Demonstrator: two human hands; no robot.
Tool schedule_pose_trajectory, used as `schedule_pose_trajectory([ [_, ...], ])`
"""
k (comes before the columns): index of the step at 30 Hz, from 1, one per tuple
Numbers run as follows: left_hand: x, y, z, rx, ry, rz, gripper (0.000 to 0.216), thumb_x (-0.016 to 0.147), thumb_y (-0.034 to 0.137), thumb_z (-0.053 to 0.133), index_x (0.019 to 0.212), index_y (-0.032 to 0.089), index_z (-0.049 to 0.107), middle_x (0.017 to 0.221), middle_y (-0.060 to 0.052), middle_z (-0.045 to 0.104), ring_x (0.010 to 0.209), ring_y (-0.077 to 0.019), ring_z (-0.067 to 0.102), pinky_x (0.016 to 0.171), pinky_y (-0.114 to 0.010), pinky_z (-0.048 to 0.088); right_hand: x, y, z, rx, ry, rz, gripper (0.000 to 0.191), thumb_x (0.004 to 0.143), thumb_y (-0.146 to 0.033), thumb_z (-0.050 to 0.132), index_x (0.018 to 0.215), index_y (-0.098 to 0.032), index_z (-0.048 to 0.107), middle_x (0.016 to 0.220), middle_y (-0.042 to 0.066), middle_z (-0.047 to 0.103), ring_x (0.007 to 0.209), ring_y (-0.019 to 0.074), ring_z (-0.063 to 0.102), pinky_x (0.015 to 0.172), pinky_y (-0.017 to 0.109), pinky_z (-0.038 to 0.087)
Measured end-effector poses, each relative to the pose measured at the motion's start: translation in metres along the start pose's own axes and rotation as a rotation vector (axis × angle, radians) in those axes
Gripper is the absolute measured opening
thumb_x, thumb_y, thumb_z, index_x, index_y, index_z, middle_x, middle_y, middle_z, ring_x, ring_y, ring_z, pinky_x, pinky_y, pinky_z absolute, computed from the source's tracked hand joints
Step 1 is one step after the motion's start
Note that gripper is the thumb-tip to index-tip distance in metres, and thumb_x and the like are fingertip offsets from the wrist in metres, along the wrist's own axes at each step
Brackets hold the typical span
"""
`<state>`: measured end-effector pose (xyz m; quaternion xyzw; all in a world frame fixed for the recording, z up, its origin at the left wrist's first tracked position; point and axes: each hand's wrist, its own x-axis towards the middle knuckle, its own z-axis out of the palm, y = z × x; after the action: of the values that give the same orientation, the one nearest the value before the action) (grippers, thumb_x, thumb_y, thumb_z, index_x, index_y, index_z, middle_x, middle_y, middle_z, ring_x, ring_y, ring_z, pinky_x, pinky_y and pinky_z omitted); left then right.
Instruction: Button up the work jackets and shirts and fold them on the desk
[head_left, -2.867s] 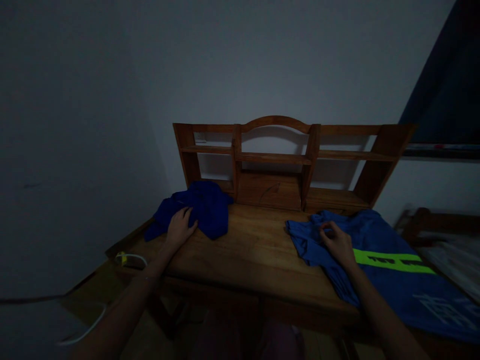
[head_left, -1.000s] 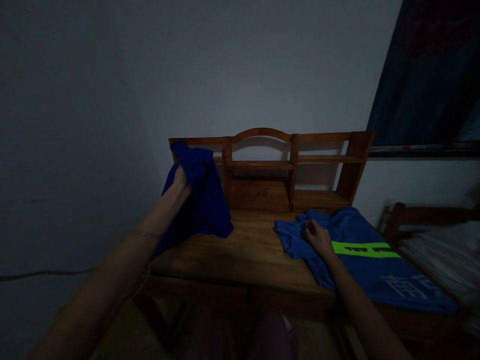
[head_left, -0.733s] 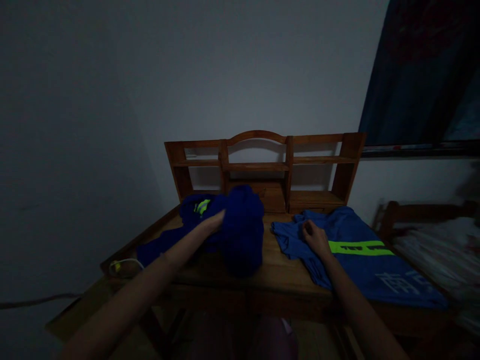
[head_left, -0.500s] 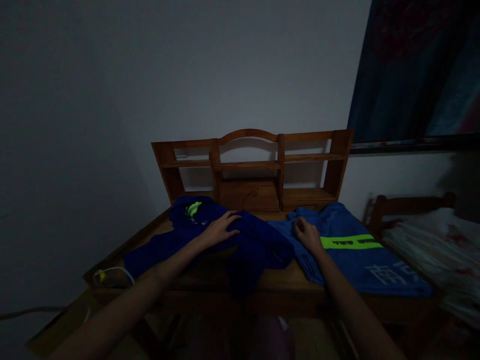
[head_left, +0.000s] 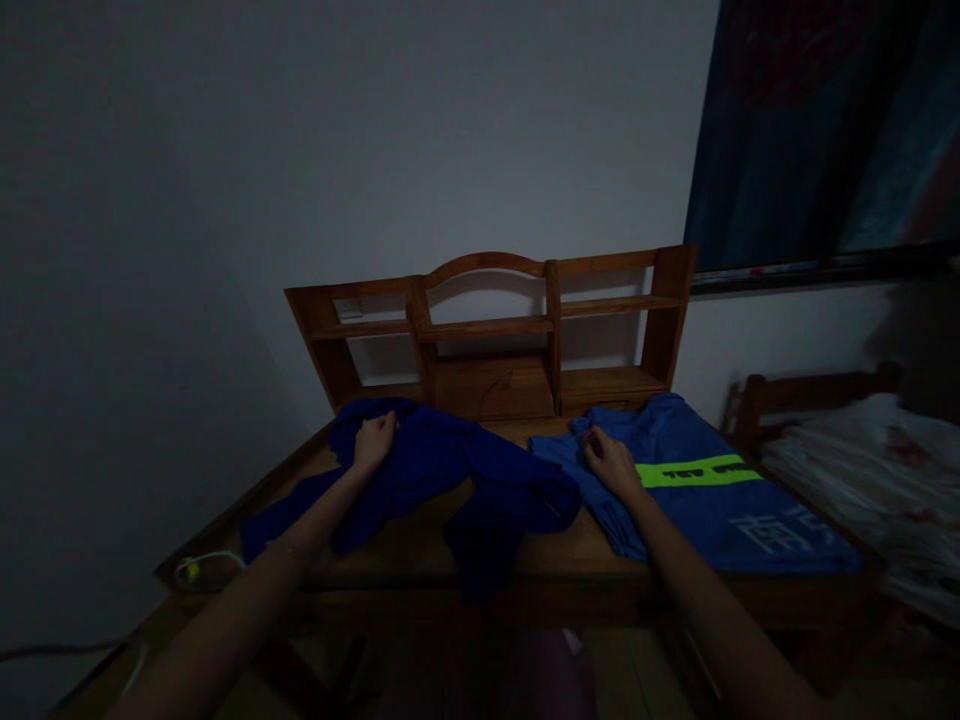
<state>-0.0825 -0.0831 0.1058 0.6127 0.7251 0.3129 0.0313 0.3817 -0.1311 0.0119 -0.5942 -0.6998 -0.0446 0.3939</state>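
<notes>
A crumpled dark blue garment [head_left: 442, 455] lies across the left and middle of the wooden desk, and part of it hangs over the front edge. My left hand [head_left: 375, 442] is on its upper left part, with the fingers closed on the cloth. On the right lies a lighter blue garment [head_left: 690, 510], spread flat, with a yellow-green band and pale printed characters. My right hand [head_left: 611, 465] is over its left part, fingers curled together, and no cloth shows between them. The dim light hides the fine folds.
A wooden shelf unit [head_left: 491, 328] stands at the back of the desk [head_left: 405, 560], against the wall. A white cable [head_left: 217, 555] lies at the left front corner. To the right is a chair [head_left: 817, 382] with whitish plastic bags [head_left: 870, 460].
My left hand has moved left and back over the dark blue garment and closed from a spread pose. The garment's yellow-green patch no longer shows. My right hand stays nearly in place.
</notes>
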Motion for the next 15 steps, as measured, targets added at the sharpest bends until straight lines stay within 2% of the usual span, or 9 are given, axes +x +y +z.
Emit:
schedule_pose_trajectory([
  [2, -0.005, 0.013, -0.001, -0.182, -0.117, 0.012, 0.058, 0.085, 0.057, 0.031, 0.096, 0.014, 0.069, 0.091, -0.009, 0.071, 0.087, -0.0242, 0.065, 0.076, -0.029, 0.047, 0.000, 0.000, 0.000, 0.001, 0.003, 0.005, 0.017, 0.086, -0.029, 0.042, 0.095, -0.022, 0.055, 0.079, 0.003, 0.066, 0.068, 0.0164, 0.062, 0.060, 0.023, 0.037],
  [6, -0.043, 0.045, 0.003, -0.425, -0.529, 0.091, 0.066, 0.081, 0.066, 0.035, 0.107, 0.013, 0.066, 0.100, -0.007, 0.070, 0.090, -0.0230, 0.064, 0.082, -0.030, 0.047, 0.000, 0.000, 0.000, 0.015, 0.023, 0.002, 0.018, 0.086, -0.030, 0.042, 0.095, -0.021, 0.055, 0.078, 0.003, 0.066, 0.068, 0.0163, 0.061, 0.061, 0.023, 0.038],
  [10, -0.089, 0.062, 0.010, -0.279, -0.827, 0.406, 0.053, 0.078, 0.063, 0.047, 0.104, 0.021, 0.067, 0.104, -0.002, 0.069, 0.095, -0.0213, 0.062, 0.084, -0.027, 0.045, 0.000, -0.001, -0.001, 0.032, 0.034, -0.005, 0.020, 0.087, -0.031, 0.040, 0.095, -0.021, 0.056, 0.079, 0.003, 0.066, 0.069, 0.0162, 0.061, 0.061, 0.023, 0.038],
  [12, -0.097, 0.063, 0.011, -0.182, -0.870, 0.563, 0.048, 0.079, 0.061, 0.048, 0.102, 0.022, 0.066, 0.099, -0.001, 0.069, 0.090, -0.0198, 0.062, 0.081, -0.026, 0.045, 0.000, 0.000, -0.001, 0.035, 0.030, -0.013, 0.020, 0.086, -0.030, 0.041, 0.095, -0.021, 0.056, 0.080, 0.003, 0.066, 0.069, 0.0161, 0.061, 0.062, 0.024, 0.038],
  [13, -0.095, 0.062, 0.010, -0.145, -0.830, 0.605, 0.047, 0.081, 0.059, 0.046, 0.101, 0.022, 0.066, 0.098, -0.002, 0.069, 0.088, -0.0194, 0.062, 0.080, -0.026, 0.045, 0.000, 0.000, -0.001, 0.035, 0.028, -0.016, 0.020, 0.086, -0.030, 0.041, 0.096, -0.021, 0.056, 0.080, 0.003, 0.066, 0.069, 0.0162, 0.062, 0.062, 0.024, 0.038],
  [14, -0.090, 0.059, 0.007, -0.110, -0.731, 0.616, 0.047, 0.083, 0.058, 0.043, 0.101, 0.021, 0.065, 0.098, -0.003, 0.068, 0.089, -0.0195, 0.062, 0.080, -0.026, 0.045, 0.000, 0.000, 0.000, 0.033, 0.029, -0.014, 0.020, 0.086, -0.030, 0.041, 0.096, -0.021, 0.056, 0.080, 0.003, 0.066, 0.070, 0.0165, 0.062, 0.063, 0.024, 0.038],
  [15, -0.082, 0.054, 0.003, -0.072, -0.579, 0.605, 0.047, 0.085, 0.057, 0.040, 0.103, 0.021, 0.064, 0.101, -0.004, 0.066, 0.091, -0.0203, 0.061, 0.083, -0.028, 0.045, 0.000, 0.001, 0.000, 0.030, 0.030, -0.009, 0.020, 0.086, -0.030, 0.041, 0.096, -0.022, 0.055, 0.081, 0.003, 0.066, 0.070, 0.0168, 0.062, 0.063, 0.024, 0.038],
])
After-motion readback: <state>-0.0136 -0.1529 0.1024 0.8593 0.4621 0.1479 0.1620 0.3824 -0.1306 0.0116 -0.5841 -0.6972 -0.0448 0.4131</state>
